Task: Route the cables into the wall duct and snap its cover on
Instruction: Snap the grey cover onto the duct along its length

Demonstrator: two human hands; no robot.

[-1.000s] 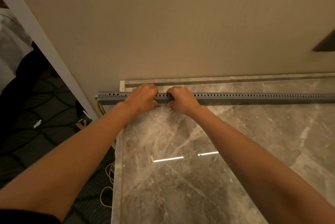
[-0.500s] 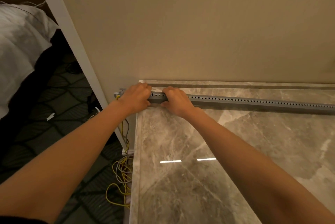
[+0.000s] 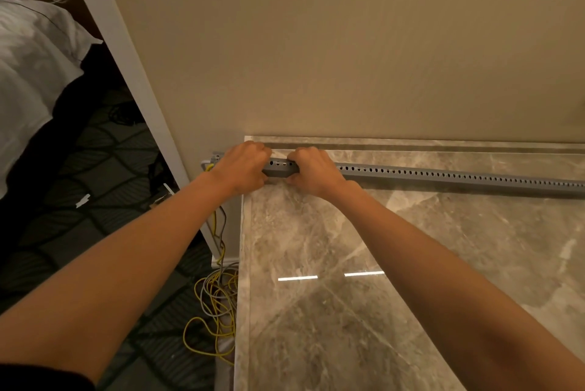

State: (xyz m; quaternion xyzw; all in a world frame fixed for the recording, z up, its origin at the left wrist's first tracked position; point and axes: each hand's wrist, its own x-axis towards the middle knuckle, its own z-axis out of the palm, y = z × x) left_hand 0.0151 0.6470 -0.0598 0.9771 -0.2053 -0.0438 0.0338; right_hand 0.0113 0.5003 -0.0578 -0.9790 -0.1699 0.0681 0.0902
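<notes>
Worked leftward to the end of the duct, mid-frame: left hand and right hand side by side, both clenched round it, likely snapping the last stretch closed; cables dangle below.

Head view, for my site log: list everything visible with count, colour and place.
Wall: one, beige, top.
Slab: one, grey-brown marble, below the wall.
Carpet: one, dark patterned, left.
Post: one, white, slanting left of the wall.
Cloth: one, white, upper left.
Duct: one, grey, perforated, along the slab near the wall.
Cables: a tangle, yellow and grey, on the carpet, rising toward the duct's left end.
Left hand: grips the duct near its left end.
Right hand: grips the duct beside it.
</notes>
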